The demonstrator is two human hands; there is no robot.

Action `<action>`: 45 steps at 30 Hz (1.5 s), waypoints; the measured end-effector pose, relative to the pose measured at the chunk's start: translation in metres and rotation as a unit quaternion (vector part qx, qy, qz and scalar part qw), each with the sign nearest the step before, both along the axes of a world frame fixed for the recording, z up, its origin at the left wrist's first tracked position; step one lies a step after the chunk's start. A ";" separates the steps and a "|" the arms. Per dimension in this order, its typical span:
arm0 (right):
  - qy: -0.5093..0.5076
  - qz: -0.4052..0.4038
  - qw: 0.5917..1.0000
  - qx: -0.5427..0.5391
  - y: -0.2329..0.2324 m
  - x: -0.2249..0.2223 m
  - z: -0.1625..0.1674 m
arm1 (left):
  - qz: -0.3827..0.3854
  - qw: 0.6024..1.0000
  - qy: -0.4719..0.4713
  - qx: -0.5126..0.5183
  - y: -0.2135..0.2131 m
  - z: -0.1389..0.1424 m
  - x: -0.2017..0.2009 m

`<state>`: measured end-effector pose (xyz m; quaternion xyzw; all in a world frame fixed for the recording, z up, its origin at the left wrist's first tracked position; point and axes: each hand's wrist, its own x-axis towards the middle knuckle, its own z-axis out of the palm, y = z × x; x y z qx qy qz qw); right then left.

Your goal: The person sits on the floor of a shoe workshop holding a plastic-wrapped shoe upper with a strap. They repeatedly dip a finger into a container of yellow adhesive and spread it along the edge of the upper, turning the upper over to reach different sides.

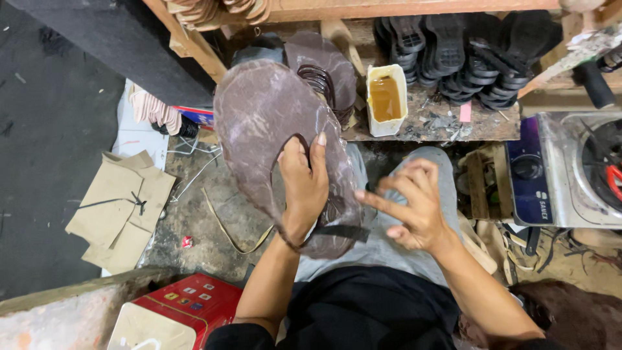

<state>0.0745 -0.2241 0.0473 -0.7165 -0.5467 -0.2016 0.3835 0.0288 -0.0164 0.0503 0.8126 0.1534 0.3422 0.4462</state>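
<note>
The leather piece sat in the centre of the frame, its long axis running from upper left down to lower right, the broad rounded end toward the upper left and the narrower end over the person's lap. It was dull brown with pale scuffed streaks and a curved cut-out along its right edge. The left hand pinched it at that cut edge, thumb on the near face and fingers behind. The right hand hovered just beside it, fingers spread and holding nothing. Behind, at upper centre, stood a tub of amber glue; black shoe soles were stacked at upper right, a small stove lay at right, and cardboard scraps at left.
</note>
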 end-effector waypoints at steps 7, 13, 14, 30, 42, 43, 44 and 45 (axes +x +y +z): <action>0.063 -0.029 0.996 0.053 -0.004 0.002 0.016 | -0.076 0.994 -0.052 -0.058 -0.006 0.005 -0.009; -0.003 -0.063 0.998 -0.022 0.010 0.017 0.023 | -0.070 0.996 0.002 -0.055 -0.020 0.002 -0.017; -0.014 -0.051 0.998 -0.016 0.011 0.015 0.022 | -0.076 0.994 -0.013 -0.081 -0.020 0.002 -0.018; -0.028 -0.026 0.999 0.018 -0.003 0.000 0.005 | -0.019 0.999 -0.003 -0.047 -0.011 -0.013 -0.012; 0.447 -0.016 0.862 0.240 0.033 -0.060 -0.029 | 0.025 0.976 -0.081 -0.200 -0.034 -0.056 0.029; 0.453 -0.062 0.852 0.255 0.033 -0.062 -0.027 | -0.038 0.971 -0.114 -0.204 -0.035 -0.053 0.028; 0.475 -0.065 0.823 0.304 0.031 -0.062 -0.023 | -0.102 0.962 -0.148 -0.207 -0.035 -0.048 0.029; 0.494 -0.068 0.792 0.352 0.028 -0.062 -0.017 | -0.167 0.947 -0.180 -0.209 -0.035 -0.043 0.030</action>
